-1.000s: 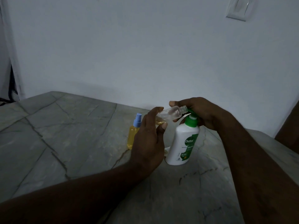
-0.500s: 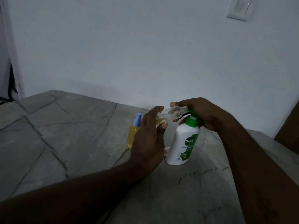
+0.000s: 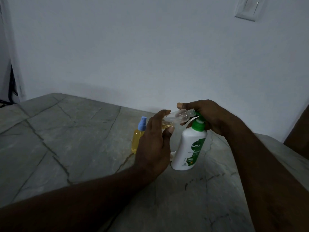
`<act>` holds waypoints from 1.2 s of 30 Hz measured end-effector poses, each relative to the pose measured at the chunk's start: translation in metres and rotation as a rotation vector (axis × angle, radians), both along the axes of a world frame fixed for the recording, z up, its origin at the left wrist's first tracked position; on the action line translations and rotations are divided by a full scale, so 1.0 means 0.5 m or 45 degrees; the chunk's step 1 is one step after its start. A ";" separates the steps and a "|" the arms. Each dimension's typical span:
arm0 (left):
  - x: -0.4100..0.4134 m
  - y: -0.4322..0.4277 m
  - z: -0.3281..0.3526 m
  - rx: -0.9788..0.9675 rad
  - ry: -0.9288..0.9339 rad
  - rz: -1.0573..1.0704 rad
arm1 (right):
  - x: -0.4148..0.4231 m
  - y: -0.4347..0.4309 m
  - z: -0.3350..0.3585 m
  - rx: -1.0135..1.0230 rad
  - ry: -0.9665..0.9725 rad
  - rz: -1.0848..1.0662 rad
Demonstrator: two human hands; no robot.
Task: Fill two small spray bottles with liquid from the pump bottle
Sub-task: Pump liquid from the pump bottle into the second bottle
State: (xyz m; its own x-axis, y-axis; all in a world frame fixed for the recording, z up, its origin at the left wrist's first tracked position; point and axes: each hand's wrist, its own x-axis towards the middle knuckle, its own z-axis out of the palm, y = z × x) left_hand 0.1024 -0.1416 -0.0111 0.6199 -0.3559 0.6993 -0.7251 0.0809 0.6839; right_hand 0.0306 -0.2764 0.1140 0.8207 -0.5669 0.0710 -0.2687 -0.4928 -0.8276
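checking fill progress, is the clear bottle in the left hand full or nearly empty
Nearly empty: the clear bottle, tipped sideways in the left hand, shows only a little yellow liquid pooled near its base.

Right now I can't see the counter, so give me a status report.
Left hand holds clear spray bottle tilted, mouth at pump bottle spout. Right hand on pump. Capped spray bottle full. Nothing blocking.

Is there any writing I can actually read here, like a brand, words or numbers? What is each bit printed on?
"Dettol": white letters on the green label of the pump bottle.
"99.9%": seems to read so, lower on the same label, blurred.
Other small lines on that label: too small to read.
Capped spray bottle, open spray bottle and wall switch: no writing visible.
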 end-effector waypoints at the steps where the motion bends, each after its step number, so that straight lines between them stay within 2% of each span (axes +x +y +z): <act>1: 0.000 0.000 0.000 0.001 0.004 -0.002 | 0.001 0.000 -0.002 0.015 0.001 0.000; 11: 0.000 -0.001 -0.001 -0.005 0.000 -0.019 | -0.005 0.005 0.010 -0.049 -0.033 0.019; 19: 0.006 -0.003 -0.004 -0.003 0.001 -0.009 | 0.007 -0.017 -0.010 0.073 -0.057 -0.007; 28: 0.004 -0.004 -0.006 0.010 -0.001 -0.009 | 0.000 -0.023 0.000 -0.012 -0.063 0.072; 36: 0.004 -0.003 -0.004 0.019 0.014 0.004 | 0.014 -0.032 -0.019 0.119 -0.081 0.054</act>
State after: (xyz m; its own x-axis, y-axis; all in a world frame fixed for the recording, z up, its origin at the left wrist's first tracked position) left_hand 0.1046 -0.1429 -0.0129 0.6283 -0.3646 0.6872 -0.7179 0.0685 0.6927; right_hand 0.0376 -0.2924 0.1044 0.8397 -0.5383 0.0722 -0.1945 -0.4223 -0.8853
